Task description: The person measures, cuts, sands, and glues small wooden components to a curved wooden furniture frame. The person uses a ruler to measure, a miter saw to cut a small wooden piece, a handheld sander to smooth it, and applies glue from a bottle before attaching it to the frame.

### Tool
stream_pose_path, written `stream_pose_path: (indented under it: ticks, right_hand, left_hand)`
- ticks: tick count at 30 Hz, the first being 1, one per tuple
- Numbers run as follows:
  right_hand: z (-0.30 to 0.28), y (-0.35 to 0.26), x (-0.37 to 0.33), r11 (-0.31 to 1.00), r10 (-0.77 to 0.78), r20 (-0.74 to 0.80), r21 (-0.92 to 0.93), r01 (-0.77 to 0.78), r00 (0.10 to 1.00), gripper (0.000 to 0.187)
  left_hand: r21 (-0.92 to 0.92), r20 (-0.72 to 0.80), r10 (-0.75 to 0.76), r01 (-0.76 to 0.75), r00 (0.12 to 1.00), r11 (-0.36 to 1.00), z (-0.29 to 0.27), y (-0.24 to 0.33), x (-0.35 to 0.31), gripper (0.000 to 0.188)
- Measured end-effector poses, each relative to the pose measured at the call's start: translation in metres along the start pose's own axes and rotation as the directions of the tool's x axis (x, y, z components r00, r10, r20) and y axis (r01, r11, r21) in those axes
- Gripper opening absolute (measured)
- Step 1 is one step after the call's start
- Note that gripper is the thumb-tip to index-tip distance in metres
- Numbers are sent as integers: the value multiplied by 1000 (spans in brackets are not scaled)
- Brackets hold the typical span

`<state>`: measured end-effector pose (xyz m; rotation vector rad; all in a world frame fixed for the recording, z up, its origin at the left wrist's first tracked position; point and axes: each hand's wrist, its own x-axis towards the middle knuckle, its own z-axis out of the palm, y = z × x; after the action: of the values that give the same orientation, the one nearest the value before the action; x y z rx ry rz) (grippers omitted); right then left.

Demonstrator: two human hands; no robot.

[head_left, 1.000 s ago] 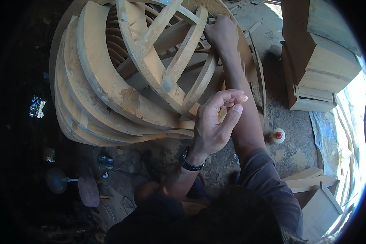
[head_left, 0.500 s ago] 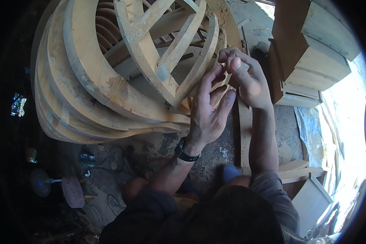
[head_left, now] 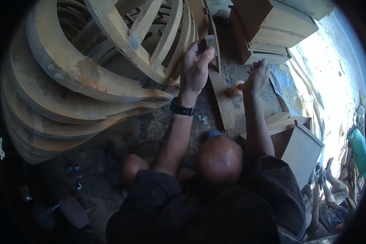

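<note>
My left hand [head_left: 194, 69], with a dark watch on its wrist, pinches a small pale rectangular piece [head_left: 210, 42] between thumb and fingers. What the piece is made of I cannot make out. It is held up beside the curved wooden frame [head_left: 122, 87], whose ribs fan out on the left. Apart from it, on the right, my right hand [head_left: 257, 77] is raised with its fingers loosely bent and no object visible in them. Just left of that wrist is a small round yellowish thing with a red part [head_left: 236, 88], seemingly down by the long board [head_left: 221, 97].
Wooden cabinets [head_left: 268, 34] stand at the far right, and a box-like wooden piece [head_left: 299, 142] is nearer. A blue-white sheet [head_left: 286, 87] lies along the bright right side. Another person's limbs [head_left: 333, 195] show at the lower right. A pinkish stool-like seat [head_left: 74, 212] is at lower left.
My hands were close together by the ribs and have moved apart, the right one away to the right. The pale piece now shows in my left hand. The view has shifted right.
</note>
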<state>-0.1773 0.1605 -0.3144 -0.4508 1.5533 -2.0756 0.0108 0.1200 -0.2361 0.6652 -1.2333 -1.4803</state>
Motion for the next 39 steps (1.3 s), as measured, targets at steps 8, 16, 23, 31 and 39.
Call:
stream_pose_path:
  ticks: [8,16,23,31,39]
  right_hand:
    - [-93,111,-27,704,701,-349,200,-681,622,61]
    - [-107,198,20,371,857,206,389,-843,472,61]
    - [-59,192,36,164,764,391,650,-742,512,26]
    - [-1,-9,46,656,341,306,600,-458,889,37]
    - [53,-244,24,921,-381,546,293,256,746,49]
  left_hand:
    - [-28,-27,-103,102,994,994,-17,-25,-11,36]
    - [16,64,-135,134,989,991,-4,-25,-19,42]
    - [-45,90,-156,160,984,986,-10,-20,-19,38]
    - [-171,10,-38,39,999,985,-3,0,-13,36]
    - [-509,87,-3,47,996,859,15,22,-9,30]
